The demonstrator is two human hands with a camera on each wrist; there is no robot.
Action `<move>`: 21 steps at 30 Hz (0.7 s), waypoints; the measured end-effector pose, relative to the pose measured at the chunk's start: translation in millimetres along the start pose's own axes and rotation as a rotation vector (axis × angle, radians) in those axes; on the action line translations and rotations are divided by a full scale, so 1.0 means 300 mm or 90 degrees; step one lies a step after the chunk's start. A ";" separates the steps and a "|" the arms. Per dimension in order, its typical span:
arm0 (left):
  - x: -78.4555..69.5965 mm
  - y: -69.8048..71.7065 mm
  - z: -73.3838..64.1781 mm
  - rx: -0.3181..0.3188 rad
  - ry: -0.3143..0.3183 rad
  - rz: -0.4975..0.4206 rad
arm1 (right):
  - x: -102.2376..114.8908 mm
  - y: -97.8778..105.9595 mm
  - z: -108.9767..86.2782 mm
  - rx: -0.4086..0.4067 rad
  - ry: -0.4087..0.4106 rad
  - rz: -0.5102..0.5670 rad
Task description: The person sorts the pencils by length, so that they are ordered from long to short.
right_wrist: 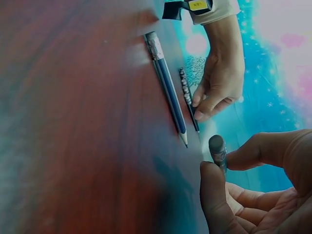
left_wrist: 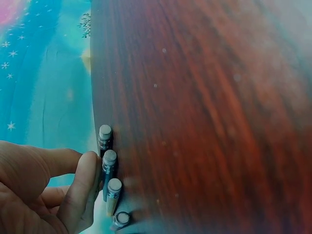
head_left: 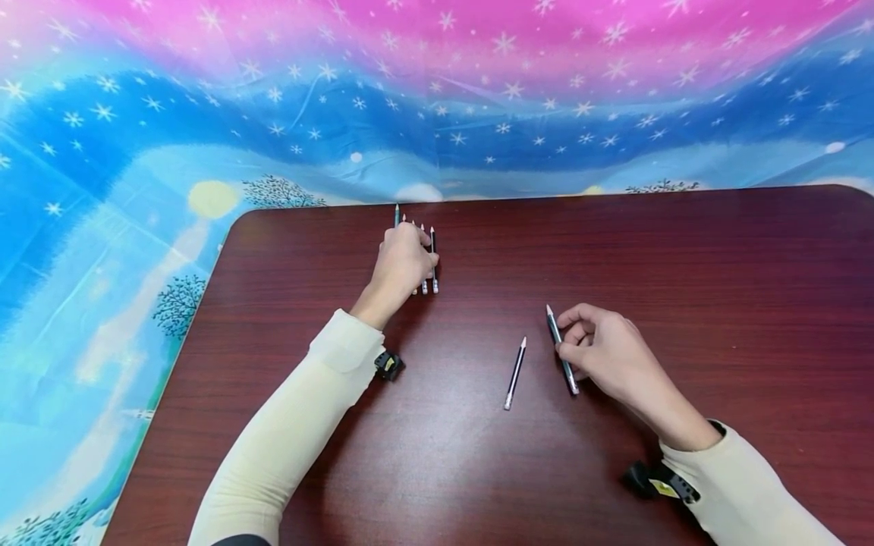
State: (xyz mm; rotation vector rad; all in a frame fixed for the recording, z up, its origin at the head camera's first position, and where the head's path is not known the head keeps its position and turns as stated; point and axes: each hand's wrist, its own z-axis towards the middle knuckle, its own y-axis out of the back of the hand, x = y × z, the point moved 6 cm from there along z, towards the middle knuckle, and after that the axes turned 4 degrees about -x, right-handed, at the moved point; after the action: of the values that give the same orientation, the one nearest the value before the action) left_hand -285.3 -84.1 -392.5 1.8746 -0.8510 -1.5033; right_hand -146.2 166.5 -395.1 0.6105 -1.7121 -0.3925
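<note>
Near the far edge of the table, my left hand [head_left: 403,262] reaches over a row of several pencils lying side by side, covering their middles. Its thumb and forefinger pinch the rightmost pencil [head_left: 433,243], a dark one. At the row's other end, a teal pencil [head_left: 397,214] sticks out farthest. In the left wrist view, the eraser ends [left_wrist: 109,157] show beside my fingers. My right hand [head_left: 608,349] pinches a dark pencil [head_left: 568,375] between thumb and fingers, white tip pointing away from me. Left of it lies a single dark blue pencil [head_left: 515,371] with a silvery eraser end.
The reddish-brown wooden table [head_left: 683,265] has a rounded corner at the far left. Behind and left of it hangs a pink and blue snowflake cloth [head_left: 437,114]. A black wrist camera [head_left: 389,365] sits at the left cuff and another [head_left: 658,484] at the right.
</note>
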 end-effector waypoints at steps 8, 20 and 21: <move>0.001 -0.002 0.004 0.001 0.008 0.000 | 0.048 -0.007 0.036 0.003 0.019 -0.011; -0.001 0.001 0.004 -0.003 0.001 0.015 | 0.118 -0.022 0.122 0.006 0.034 0.020; -0.001 0.001 0.003 -0.002 0.002 0.016 | 0.125 -0.026 0.132 0.008 0.035 0.024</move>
State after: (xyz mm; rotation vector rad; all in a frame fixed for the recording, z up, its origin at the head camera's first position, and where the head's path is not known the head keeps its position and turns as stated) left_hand -286.3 -84.2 -392.4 1.8575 -0.8666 -1.4849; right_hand -188.6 135.6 -378.8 0.5920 -1.6731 -0.3349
